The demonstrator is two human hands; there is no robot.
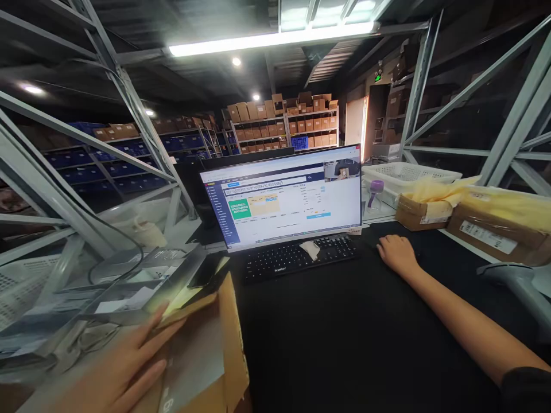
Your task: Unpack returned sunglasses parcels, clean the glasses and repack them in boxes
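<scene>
My left hand (124, 367), slightly blurred, reaches over an open cardboard box (235, 338) at the bottom left. Its fingers are stretched out and apart at the box's left edge and flap. A grey-white plastic-looking surface with printed marks shows inside the box. On the black desk mat (344, 327), my right hand (396, 253) lies palm down with its fingers curled over a dark computer mouse, almost wholly hidden. Left of it are a black keyboard (297, 258) with a crumpled whitish scrap (310, 249) on top, and a lit monitor (284, 201).
Cardboard boxes with yellow packaging (495, 206), a purple-capped bottle (375, 195) and a white basket (413, 172) stand at the right. A grey handheld scanner (516, 281) sits near my right forearm. Grey trays with papers (138, 292) lie left; metal rack posts (417, 86) frame the desk.
</scene>
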